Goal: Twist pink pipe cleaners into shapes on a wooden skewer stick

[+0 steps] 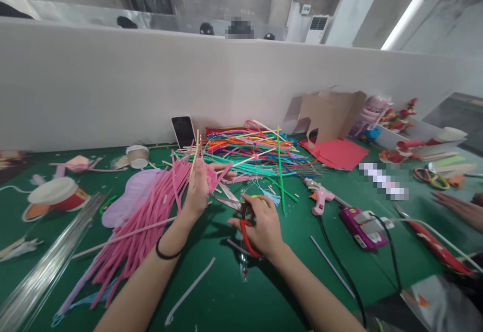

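My left hand (196, 193) is closed around a pink fuzzy piece (212, 177) that looks like bent pipe cleaner, with thin pale stems standing up by the fingers. Its exact shape is partly hidden by the hand. In my right hand (266, 224) are scissors (247, 239) with red and yellow handles. Their blades point left and reach close to the pink piece; whether they touch it I cannot tell. Beside my left forearm lies a large bundle of pink pipe cleaners (139, 241). Several multicoloured pipe cleaners (252, 146) are heaped behind both hands.
A pink glue gun (320, 196) and a purple power strip (364, 229) with cables lie right. Red paper (335, 153), cardboard (330, 113) and a phone (183, 131) are at the back. Paper cups (56, 193) stand left. Another person's hand (458, 209) is at far right.
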`<state>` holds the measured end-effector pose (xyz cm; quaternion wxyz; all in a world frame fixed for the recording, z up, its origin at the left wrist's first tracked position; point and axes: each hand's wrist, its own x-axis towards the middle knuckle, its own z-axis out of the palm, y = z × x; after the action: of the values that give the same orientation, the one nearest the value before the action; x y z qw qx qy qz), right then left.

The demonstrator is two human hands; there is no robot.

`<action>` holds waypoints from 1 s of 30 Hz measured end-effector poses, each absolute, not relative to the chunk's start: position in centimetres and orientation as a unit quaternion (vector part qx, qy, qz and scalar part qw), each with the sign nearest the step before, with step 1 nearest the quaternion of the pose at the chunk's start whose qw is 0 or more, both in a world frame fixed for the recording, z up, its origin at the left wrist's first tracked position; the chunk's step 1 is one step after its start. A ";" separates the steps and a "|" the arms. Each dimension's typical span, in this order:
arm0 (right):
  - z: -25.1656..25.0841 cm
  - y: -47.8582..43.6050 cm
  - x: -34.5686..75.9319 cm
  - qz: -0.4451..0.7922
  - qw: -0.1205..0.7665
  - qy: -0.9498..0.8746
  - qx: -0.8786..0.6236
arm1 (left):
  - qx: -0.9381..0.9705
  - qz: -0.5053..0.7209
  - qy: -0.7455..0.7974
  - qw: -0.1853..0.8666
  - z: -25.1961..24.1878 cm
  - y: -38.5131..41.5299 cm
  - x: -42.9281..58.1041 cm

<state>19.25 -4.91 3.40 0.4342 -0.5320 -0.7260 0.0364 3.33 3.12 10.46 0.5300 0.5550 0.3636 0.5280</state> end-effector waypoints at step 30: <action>2.6 -5.6 18.0 0.090 0.453 -0.697 -0.548 | 0.468 0.614 0.388 0.504 10.2 2.8 4.7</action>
<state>18.01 -5.62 2.56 0.4530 -0.5484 -0.6971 0.0896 4.66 2.75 10.16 0.5036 0.4677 0.3880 0.6141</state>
